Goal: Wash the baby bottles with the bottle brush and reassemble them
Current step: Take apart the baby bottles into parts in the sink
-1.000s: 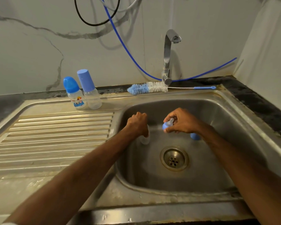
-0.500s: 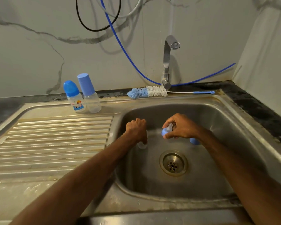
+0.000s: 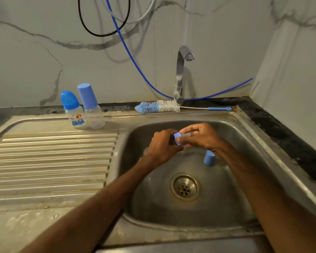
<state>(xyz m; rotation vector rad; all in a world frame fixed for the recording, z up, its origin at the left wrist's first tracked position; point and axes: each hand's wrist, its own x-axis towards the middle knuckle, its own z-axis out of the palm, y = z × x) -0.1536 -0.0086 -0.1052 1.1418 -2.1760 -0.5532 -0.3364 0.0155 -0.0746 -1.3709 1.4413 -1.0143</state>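
Over the sink basin (image 3: 244, 143) my two hands meet around a blue screw collar (image 3: 177, 139) with a clear teat (image 3: 186, 134). My left hand (image 3: 161, 146) grips the collar from the left with curled fingers. My right hand (image 3: 202, 136) pinches the teat end from the right. A faint clear shape, perhaps the open bottle (image 3: 146, 150), shows just behind my left wrist. A blue cap (image 3: 209, 158) lies in the basin under my right forearm. The blue and white bottle brush (image 3: 157, 107) lies on the back ledge.
Two capped baby bottles stand at the back of the drainboard (image 3: 53, 161): a printed one (image 3: 74, 111) and a plain one (image 3: 92, 108). The tap (image 3: 181, 73) rises behind the basin, with no water running. The drain (image 3: 185, 187) sits mid-basin. A blue hose (image 3: 135, 63) hangs on the wall.
My left hand has risen from the basin floor and moved right to join my right hand on the blue collar. The right hand lifted slightly, uncovering the blue cap.
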